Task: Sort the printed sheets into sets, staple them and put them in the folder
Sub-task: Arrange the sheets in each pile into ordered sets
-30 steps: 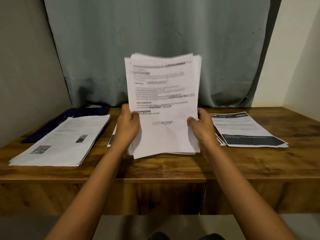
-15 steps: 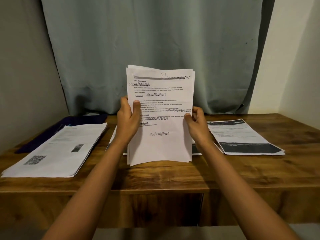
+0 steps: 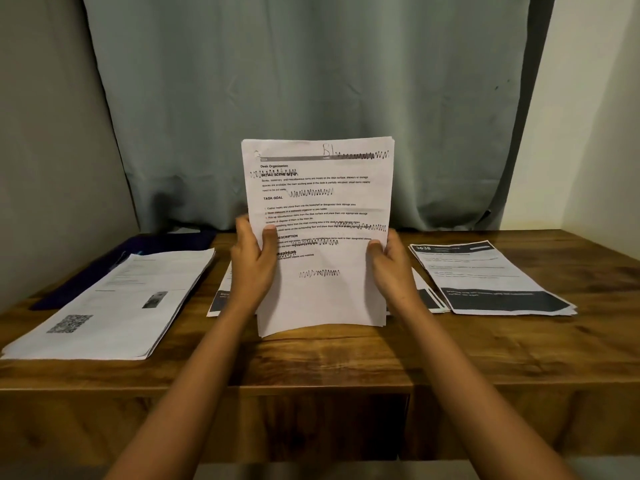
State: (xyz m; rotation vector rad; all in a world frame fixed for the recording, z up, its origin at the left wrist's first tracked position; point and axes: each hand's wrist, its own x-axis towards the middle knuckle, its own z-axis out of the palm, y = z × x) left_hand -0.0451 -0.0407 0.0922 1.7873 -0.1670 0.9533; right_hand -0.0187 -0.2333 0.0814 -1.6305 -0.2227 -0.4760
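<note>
A stack of printed sheets (image 3: 320, 216) stands upright on its bottom edge on the wooden desk (image 3: 346, 355), its text side facing me. My left hand (image 3: 254, 265) grips the stack's left edge with the thumb in front. My right hand (image 3: 393, 268) grips its right edge. A pile of sheets with a QR code (image 3: 114, 299) lies at the left, and a pile with a dark band (image 3: 491, 275) lies at the right. Another pile (image 3: 221, 296) lies flat behind the held stack, mostly hidden. A dark folder (image 3: 162, 242) lies at the back left.
A grey-green curtain (image 3: 311, 98) hangs behind the desk. Walls close in at the left and the right. The desk's front edge runs across the view under my forearms.
The held stack has come down from above the desk until its bottom edge meets the desktop, and its sheets now line up more squarely. Both hands keep their hold on the edges.
</note>
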